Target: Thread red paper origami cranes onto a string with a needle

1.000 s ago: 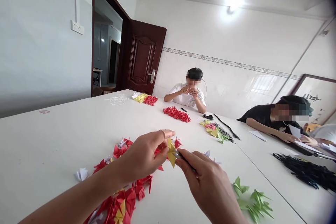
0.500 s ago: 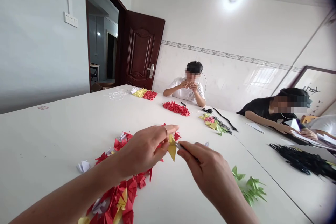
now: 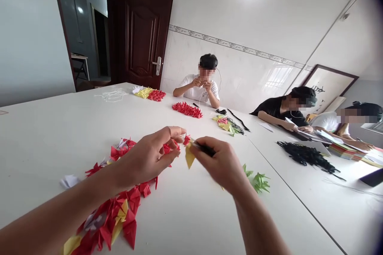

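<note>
Okay, L hand [image 3: 145, 159] has fingers almost closed, prob. on yellow paper piece [image 3: 189, 156], held above white table [image 3: 185, 215] near red paper cranes [image 3: 119, 217]; R hand [image 3: 221, 163] pinches thin black tool [image 3: 205, 149]. Steady pinch works best.
</note>
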`<state>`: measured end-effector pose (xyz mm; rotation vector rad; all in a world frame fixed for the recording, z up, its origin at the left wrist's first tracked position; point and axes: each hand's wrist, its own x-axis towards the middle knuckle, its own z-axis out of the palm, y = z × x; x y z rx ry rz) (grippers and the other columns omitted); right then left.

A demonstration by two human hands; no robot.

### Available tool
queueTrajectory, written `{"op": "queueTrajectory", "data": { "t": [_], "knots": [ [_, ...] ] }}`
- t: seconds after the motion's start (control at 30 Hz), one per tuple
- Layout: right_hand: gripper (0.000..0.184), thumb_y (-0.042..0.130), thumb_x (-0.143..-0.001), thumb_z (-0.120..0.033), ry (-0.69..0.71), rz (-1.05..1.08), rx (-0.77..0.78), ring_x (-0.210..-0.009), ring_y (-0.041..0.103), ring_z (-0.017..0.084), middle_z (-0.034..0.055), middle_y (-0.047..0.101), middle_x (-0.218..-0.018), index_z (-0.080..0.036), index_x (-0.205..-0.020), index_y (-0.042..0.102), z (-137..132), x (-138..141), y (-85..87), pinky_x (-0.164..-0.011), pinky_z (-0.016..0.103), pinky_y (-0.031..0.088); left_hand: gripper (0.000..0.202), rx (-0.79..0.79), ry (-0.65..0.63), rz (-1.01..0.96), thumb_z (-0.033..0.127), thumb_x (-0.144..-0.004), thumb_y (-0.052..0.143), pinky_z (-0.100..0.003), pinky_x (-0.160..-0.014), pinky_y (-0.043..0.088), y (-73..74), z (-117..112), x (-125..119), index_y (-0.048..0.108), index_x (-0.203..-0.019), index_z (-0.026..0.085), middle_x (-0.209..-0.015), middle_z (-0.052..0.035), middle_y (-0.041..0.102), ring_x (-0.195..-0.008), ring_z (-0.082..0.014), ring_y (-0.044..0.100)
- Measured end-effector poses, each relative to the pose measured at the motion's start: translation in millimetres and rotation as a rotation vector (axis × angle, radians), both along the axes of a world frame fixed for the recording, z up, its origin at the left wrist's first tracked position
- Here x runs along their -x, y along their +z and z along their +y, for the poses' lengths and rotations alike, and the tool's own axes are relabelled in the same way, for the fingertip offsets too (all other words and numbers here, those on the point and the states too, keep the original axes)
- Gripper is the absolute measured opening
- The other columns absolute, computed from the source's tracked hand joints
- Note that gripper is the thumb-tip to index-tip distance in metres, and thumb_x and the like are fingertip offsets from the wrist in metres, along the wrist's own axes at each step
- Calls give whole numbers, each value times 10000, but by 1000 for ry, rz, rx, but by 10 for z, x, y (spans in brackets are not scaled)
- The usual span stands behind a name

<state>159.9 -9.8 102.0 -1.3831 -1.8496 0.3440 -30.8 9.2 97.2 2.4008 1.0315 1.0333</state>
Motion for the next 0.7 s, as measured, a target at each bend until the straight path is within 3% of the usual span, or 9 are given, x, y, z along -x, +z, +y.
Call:
{"op": "queueTrajectory", "data": {
  "t": [0.1, 0.17, 0.27, 0.53, 0.7],
  "knots": [
    [200, 502, -747, -345, -160, -39, 18, -485, 407, 99, -27, 518, -551, -181, -690, 602, 153, -330, -8, -441, 197, 303, 309, 43, 70, 208, 282, -818, 439, -243, -726, 473, 52, 156, 146, 536, -1103, 214, -1114, -48, 592, -913, -171, 578],
    [186, 504, -717, -331, -334, -185, 51, -517, 461, 126, -9, 552, -555, -190, -651, 605, 267, -587, -51, -468, 218, 321, 295, 129, 139, 410, 233, -780, 451, -265, -782, 451, 47, 312, 275, 590, -1038, 197, -1088, -54, 608, -943, -192, 573],
    [171, 493, -684, -311, -498, -396, 245, -594, 525, 177, 23, 602, -606, -211, -656, 630, 426, -909, -180, -494, 249, 339, 347, 314, 227, 649, 171, -698, 486, -258, -697, 456, -52, 540, 452, 612, -1020, 191, -1012, -65, 643, -827, -199, 607],
    [87, 547, -604, -219, -416, -492, 598, -623, 580, 205, 54, 646, -641, -206, -581, 630, 669, -1238, -542, -506, 268, 372, 389, 442, 314, 750, 106, -562, 544, -213, -478, 392, -360, 793, 629, 666, -917, 211, -831, -53, 671, -538, -147, 564],
    [77, 574, -580, -238, -364, -495, 630, -564, 557, 174, 27, 632, -581, -201, -532, 621, 655, -1260, -564, -481, 251, 364, 378, 357, 290, 666, 147, -598, 558, -206, -529, 401, -464, 842, 546, 647, -957, 225, -890, -62, 665, -629, -154, 587]
  ]
}}
